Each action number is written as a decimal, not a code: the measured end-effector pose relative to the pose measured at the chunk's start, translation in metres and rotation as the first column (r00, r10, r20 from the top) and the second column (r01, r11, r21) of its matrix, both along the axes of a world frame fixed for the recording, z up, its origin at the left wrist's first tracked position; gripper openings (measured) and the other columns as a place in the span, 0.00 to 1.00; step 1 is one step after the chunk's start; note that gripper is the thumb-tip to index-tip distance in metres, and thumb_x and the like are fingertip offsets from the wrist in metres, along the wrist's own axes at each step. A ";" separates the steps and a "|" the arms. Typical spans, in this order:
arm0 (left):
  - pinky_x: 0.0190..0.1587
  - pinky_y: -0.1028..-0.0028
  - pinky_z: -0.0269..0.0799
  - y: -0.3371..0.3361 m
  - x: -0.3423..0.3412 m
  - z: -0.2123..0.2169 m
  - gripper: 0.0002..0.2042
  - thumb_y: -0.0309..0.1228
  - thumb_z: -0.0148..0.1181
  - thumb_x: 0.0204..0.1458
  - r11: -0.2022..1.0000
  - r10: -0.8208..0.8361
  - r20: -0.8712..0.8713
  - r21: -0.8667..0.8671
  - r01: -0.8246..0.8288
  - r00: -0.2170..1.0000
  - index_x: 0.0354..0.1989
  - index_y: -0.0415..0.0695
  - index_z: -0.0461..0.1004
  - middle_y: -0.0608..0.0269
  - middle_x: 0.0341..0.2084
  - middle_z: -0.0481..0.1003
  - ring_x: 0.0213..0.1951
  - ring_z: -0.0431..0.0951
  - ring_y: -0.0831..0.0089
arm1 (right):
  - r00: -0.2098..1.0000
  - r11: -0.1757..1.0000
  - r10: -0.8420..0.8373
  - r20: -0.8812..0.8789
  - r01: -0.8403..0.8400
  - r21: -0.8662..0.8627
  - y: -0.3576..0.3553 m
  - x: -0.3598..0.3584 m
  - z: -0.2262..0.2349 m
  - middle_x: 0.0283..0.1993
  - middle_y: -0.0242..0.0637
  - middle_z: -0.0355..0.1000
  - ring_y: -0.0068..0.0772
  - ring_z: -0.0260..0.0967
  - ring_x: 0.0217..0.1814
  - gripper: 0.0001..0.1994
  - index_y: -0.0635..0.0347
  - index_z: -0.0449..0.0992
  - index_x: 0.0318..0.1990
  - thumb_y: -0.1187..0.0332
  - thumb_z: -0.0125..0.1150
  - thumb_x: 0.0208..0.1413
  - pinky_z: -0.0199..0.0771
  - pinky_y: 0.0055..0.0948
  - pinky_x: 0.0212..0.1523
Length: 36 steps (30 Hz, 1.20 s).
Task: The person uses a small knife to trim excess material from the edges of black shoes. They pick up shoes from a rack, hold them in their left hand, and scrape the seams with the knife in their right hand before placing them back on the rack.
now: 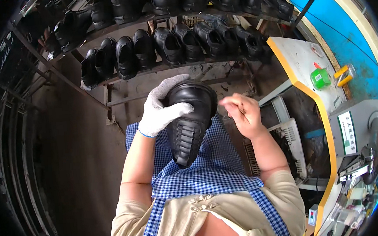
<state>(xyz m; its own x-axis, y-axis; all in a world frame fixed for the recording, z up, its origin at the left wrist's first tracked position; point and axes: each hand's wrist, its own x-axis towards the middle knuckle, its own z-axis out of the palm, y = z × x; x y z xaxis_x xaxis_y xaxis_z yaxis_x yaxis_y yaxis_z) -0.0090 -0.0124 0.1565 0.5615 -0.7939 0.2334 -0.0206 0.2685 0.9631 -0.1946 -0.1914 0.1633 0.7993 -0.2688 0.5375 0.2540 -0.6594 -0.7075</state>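
A black shoe [186, 138] with a ribbed, pleated section is held up in front of my blue checked apron. My left hand [160, 109], in a pale knitted glove, is closed round its smooth, rounded far end, the thumb lying across the top. Bare, my right hand [245, 114] is just right of the shoe's rim, its fingers curled in and the fingertips pinched together. Whatever those fingertips may hold is too small to make out. The glove hides part of the shoe's left side.
Ahead stands a metal rack [150, 70] with black shoes in two rows. To the right is a yellow-edged workbench [289, 54] with a green container [320, 78], a yellow roll [344, 75] and a grey machine [358, 126]. A white plastic crate [296, 141] is below it.
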 end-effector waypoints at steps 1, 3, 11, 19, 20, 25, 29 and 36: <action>0.61 0.68 0.67 0.003 0.002 -0.002 0.37 0.32 0.77 0.38 1.000 -0.017 0.002 -0.003 0.017 1.000 0.60 0.37 0.69 0.55 0.53 0.73 0.55 0.74 0.66 | 0.998 0.998 0.042 0.054 -0.044 0.041 0.001 0.005 -0.004 0.29 0.34 0.74 0.24 0.70 0.27 0.09 0.61 0.79 0.44 0.79 0.64 0.55 0.69 0.22 0.28; 0.59 0.68 0.69 0.005 0.005 -0.012 0.36 0.33 0.75 0.40 0.983 0.124 -0.058 -0.131 -0.131 0.991 0.61 0.37 0.69 0.56 0.52 0.73 0.53 0.74 0.67 | 0.998 0.999 0.020 0.068 -0.022 0.040 0.004 0.007 -0.014 0.30 0.34 0.74 0.22 0.70 0.28 0.10 0.60 0.79 0.45 0.78 0.65 0.55 0.68 0.21 0.28; 0.56 0.54 0.74 0.015 0.042 -0.070 0.24 0.45 0.55 0.62 0.849 0.081 -0.872 -0.193 -0.491 0.484 0.61 0.44 0.67 0.50 0.53 0.74 0.52 0.76 0.54 | 0.990 0.916 0.140 -0.017 -0.123 0.382 0.007 -0.015 -0.080 0.42 0.35 0.71 0.23 0.71 0.41 0.46 0.58 0.57 0.71 0.63 0.79 0.44 0.72 0.23 0.38; 0.63 0.53 0.68 0.014 0.007 -0.148 0.23 0.49 0.44 0.64 0.935 0.086 -0.971 0.001 -0.354 0.222 0.59 0.46 0.71 0.55 0.57 0.73 0.58 0.73 0.56 | 0.998 0.797 0.057 0.005 -0.048 0.602 0.037 0.022 -0.037 0.54 0.43 0.71 0.30 0.72 0.54 0.36 0.63 0.64 0.64 0.67 0.77 0.47 0.75 0.28 0.54; 0.63 0.54 0.68 0.016 0.001 -0.154 0.23 0.48 0.44 0.65 0.939 0.106 -0.971 0.027 -0.343 0.214 0.59 0.46 0.71 0.56 0.57 0.73 0.57 0.74 0.58 | 0.999 0.812 0.051 -0.016 -0.032 0.583 0.038 0.023 -0.035 0.53 0.43 0.72 0.30 0.73 0.53 0.36 0.64 0.65 0.63 0.66 0.77 0.48 0.75 0.28 0.53; 0.66 0.58 0.65 0.027 -0.011 -0.168 0.22 0.47 0.46 0.65 0.937 0.109 -0.988 0.066 -0.342 0.108 0.60 0.45 0.70 0.57 0.59 0.72 0.60 0.71 0.59 | 0.991 0.918 -0.039 -0.129 0.087 0.386 0.035 0.025 -0.030 0.40 0.38 0.75 0.27 0.75 0.42 0.32 0.59 0.69 0.60 0.64 0.76 0.48 0.78 0.27 0.43; 0.65 0.58 0.66 0.030 -0.011 -0.146 0.23 0.48 0.48 0.64 0.914 0.103 -0.978 0.021 -0.405 0.182 0.60 0.44 0.70 0.56 0.59 0.72 0.59 0.72 0.59 | 0.995 0.984 -0.041 -0.090 0.056 0.170 0.019 0.020 -0.032 0.36 0.27 0.66 0.17 0.61 0.34 0.26 0.60 0.73 0.59 0.71 0.72 0.52 0.68 0.20 0.37; 0.66 0.58 0.64 0.034 -0.009 -0.133 0.24 0.48 0.50 0.64 0.884 0.178 -0.966 0.072 -0.463 0.189 0.60 0.45 0.69 0.57 0.59 0.72 0.59 0.72 0.58 | 0.986 0.958 -0.148 0.075 0.162 -0.236 0.022 0.022 -0.013 0.29 0.32 0.65 0.23 0.65 0.26 0.24 0.54 0.78 0.57 0.79 0.68 0.49 0.68 0.23 0.26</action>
